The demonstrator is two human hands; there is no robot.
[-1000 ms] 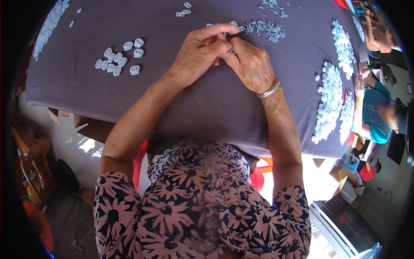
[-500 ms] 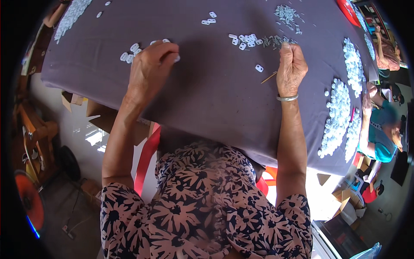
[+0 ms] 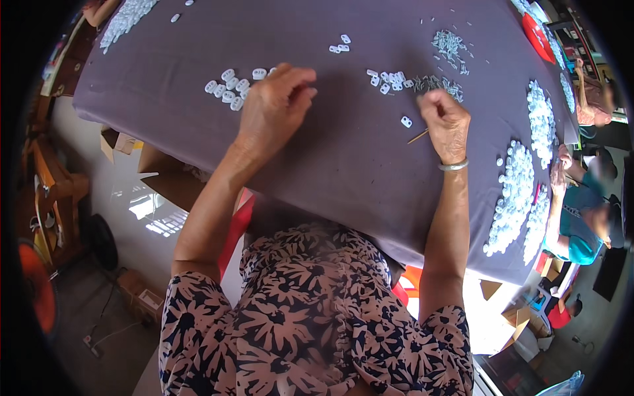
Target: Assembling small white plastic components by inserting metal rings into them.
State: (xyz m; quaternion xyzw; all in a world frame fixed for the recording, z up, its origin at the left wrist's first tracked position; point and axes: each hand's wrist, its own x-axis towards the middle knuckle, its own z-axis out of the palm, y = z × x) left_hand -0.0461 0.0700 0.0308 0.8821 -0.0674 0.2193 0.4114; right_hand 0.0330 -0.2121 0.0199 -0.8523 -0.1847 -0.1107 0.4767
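Note:
Fingers curled and thumb close to them, my left hand (image 3: 277, 109) hovers just right of a loose group of white oval pieces (image 3: 230, 84) with small holes. Whatever it pinches is hidden and blurred. My right hand (image 3: 448, 125), with a bracelet at the wrist, is closed in a pinch; anything in it is too small to make out. A thin wooden stick (image 3: 417, 137) reaches out beside that hand, and I cannot tell whether it is held. One white two-holed piece (image 3: 406, 121) lies to the left of it. Beyond sit a white cluster (image 3: 395, 80) and small metal pins (image 3: 430, 84).
A second pin pile (image 3: 449, 45) lies farther back. White pieces form a small group (image 3: 339, 47) at the far middle and large heaps (image 3: 512, 198) on the right. A red dish (image 3: 538, 38) stands far right. A co-worker in teal (image 3: 581, 218) sits at the right edge.
My left hand has moved right, away from the white oval pieces, uncovering more of them. The white piece seen at its fingertips earlier no longer shows. My right hand stays pinched near the pins.

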